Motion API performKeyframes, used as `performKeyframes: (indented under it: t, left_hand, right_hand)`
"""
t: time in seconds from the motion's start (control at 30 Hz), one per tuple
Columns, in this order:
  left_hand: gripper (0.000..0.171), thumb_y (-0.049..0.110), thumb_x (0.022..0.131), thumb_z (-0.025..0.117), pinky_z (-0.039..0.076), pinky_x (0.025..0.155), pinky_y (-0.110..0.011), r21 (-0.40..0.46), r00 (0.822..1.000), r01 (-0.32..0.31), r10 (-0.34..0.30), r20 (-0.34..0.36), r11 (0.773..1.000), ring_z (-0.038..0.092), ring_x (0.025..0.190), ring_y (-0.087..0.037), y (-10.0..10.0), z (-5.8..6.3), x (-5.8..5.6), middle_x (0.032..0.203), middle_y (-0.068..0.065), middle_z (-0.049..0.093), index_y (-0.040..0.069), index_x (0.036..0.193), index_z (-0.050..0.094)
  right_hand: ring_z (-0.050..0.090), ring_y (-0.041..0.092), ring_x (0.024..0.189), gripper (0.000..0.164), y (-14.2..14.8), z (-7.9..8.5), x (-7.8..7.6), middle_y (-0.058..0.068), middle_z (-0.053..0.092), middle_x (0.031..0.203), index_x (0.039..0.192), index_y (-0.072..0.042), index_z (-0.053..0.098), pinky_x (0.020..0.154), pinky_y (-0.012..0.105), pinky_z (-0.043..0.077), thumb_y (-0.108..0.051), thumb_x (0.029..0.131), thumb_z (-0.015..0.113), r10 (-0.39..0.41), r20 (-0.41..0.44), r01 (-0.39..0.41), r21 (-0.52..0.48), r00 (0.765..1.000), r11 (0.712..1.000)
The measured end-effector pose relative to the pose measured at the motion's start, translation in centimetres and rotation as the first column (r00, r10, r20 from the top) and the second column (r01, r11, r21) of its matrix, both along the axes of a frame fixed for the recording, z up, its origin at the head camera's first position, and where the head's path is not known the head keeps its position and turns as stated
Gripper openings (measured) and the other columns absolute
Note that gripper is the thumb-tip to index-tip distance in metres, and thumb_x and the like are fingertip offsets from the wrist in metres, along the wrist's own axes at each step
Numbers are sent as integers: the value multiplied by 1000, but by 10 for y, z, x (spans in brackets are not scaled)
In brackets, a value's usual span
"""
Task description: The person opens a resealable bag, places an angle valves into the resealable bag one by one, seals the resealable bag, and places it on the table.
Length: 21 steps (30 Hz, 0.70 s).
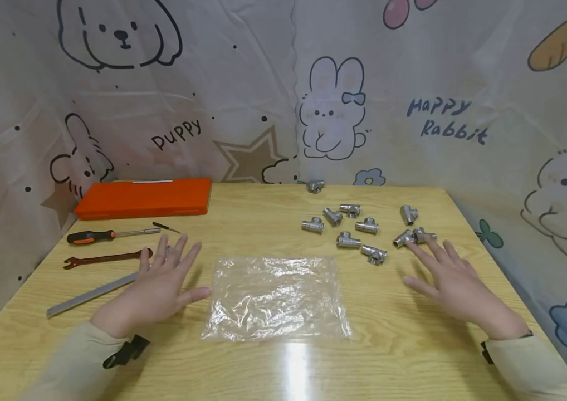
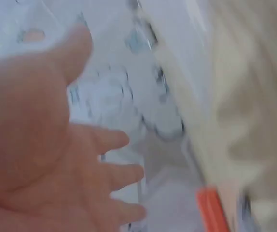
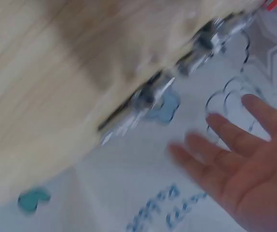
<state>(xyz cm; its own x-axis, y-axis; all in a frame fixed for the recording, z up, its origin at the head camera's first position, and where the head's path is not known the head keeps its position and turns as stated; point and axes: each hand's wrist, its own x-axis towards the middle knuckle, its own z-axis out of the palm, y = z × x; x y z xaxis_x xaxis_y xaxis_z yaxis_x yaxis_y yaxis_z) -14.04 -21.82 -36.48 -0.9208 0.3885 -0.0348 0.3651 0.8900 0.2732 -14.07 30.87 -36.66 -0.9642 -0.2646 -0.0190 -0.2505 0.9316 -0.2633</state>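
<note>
My left hand [image 1: 155, 289] is spread above the table's left half, palm down, with nothing in it. It hides one end of a steel ruler-like strip [image 1: 90, 295] and is close to a rusty open-end wrench [image 1: 105, 258]. On the right, my right hand [image 1: 456, 281] has its fingers extended near several metal tee pipe fittings [image 1: 347, 240]; a fingertip overlaps one fitting [image 1: 404, 239], and contact cannot be told. Between the hands a clear plastic bag [image 1: 278, 298] lies flat. Both wrist views are blurred and show spread fingers holding nothing.
An orange case [image 1: 143, 199] lies at the back left. In front of it are a black-and-orange handled screwdriver [image 1: 113, 235] and a small dark screwdriver [image 1: 165, 227]. A printed cloth [image 1: 258, 83] hangs behind the wooden table [image 1: 243, 362], with one fitting [image 1: 315, 186] at the back edge.
</note>
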Motion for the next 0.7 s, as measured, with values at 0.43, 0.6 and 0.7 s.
performKeyframes:
  t: [0.43,0.6,0.7]
  left_hand:
    - [45,29,97,64,52,84,-39,395,984,86,-141,111,915,61,101,-23,113,-7,-10,121,-11,63,7,136,57]
    - [46,30,98,62,51,80,-35,369,963,145,-217,161,918,59,92,-17,145,-19,-18,110,-8,64,5,136,56]
    - [48,32,97,62,50,73,-32,351,951,154,-235,201,924,57,80,-13,157,-25,-23,95,-4,62,4,135,55]
  right_hand:
    - [67,21,71,42,-82,-14,-20,8,70,81,115,6,69,63,34,58,-32,101,58,76,382,138,-504,921,853]
    - [70,24,69,43,-104,-25,-26,12,71,77,114,10,67,63,35,60,-29,100,59,66,500,254,-544,864,800]
    - [70,25,68,41,-113,-27,-30,14,70,77,115,11,65,63,36,60,-26,99,60,29,539,324,-549,842,771]
